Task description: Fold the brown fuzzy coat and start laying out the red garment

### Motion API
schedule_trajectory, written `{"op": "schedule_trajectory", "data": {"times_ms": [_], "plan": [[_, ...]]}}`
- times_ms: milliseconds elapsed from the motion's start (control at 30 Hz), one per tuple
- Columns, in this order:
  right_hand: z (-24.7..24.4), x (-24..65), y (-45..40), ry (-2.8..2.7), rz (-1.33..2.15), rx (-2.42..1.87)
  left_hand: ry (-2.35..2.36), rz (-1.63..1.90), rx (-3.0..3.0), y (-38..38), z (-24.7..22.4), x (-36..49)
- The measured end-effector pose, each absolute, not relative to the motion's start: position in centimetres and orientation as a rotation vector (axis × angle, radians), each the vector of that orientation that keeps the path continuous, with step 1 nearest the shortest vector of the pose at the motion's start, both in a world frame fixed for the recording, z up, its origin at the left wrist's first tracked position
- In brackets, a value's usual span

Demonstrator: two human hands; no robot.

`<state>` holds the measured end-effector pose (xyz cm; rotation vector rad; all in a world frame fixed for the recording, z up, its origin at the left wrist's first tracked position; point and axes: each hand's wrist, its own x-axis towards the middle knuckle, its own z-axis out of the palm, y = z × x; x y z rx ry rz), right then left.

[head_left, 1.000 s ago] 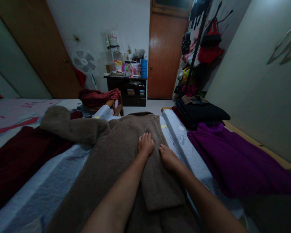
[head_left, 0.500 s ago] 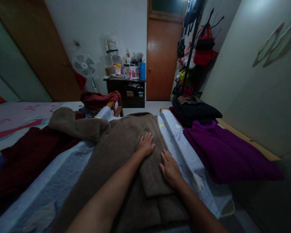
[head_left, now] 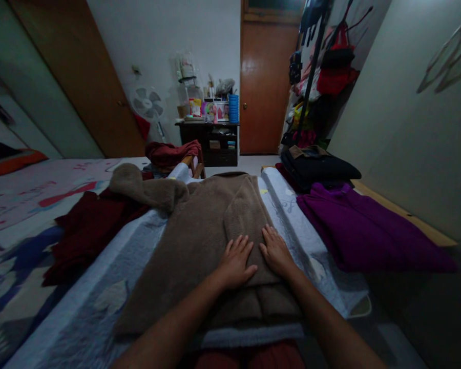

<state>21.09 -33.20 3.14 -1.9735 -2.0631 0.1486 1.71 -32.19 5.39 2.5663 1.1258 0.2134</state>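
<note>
A fuzzy brown coat [head_left: 200,236] lies spread on the bed's light blue sheet, its right sleeve folded inward over the body and the other sleeve stretched out to the left. On the folded sleeve, my left hand [head_left: 236,261] rests palm down with its fingers spread. My right hand [head_left: 277,248] lies flat at the coat's right edge, fingers extended, just beside the left one. Neither hand grasps anything.
A folded purple garment [head_left: 369,230] and a dark folded pile [head_left: 318,166] sit to the right. Dark red clothing [head_left: 88,230] lies to the left. Beyond the bed are a reddish cloth [head_left: 172,154], a fan [head_left: 148,102], a black cabinet [head_left: 209,143] and a door [head_left: 267,87].
My left hand has slid down the folded sleeve toward me, its fingers more spread. My right hand stays at the coat's right edge. The view has shifted slightly, showing more of the left side.
</note>
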Motion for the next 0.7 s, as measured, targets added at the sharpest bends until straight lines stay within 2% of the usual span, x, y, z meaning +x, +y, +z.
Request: {"op": "schedule_trajectory", "data": {"times_ms": [400,700], "plan": [[2.0,20.8,-39.1,-2.147,-0.041,-1.858,1.157,0.294,2.567,-32.9,4.7,1.5],[1.9,21.2,-40.2,-2.13,-0.041,-1.829,1.172,0.445,2.511,-33.6,4.0,0.9]]}}
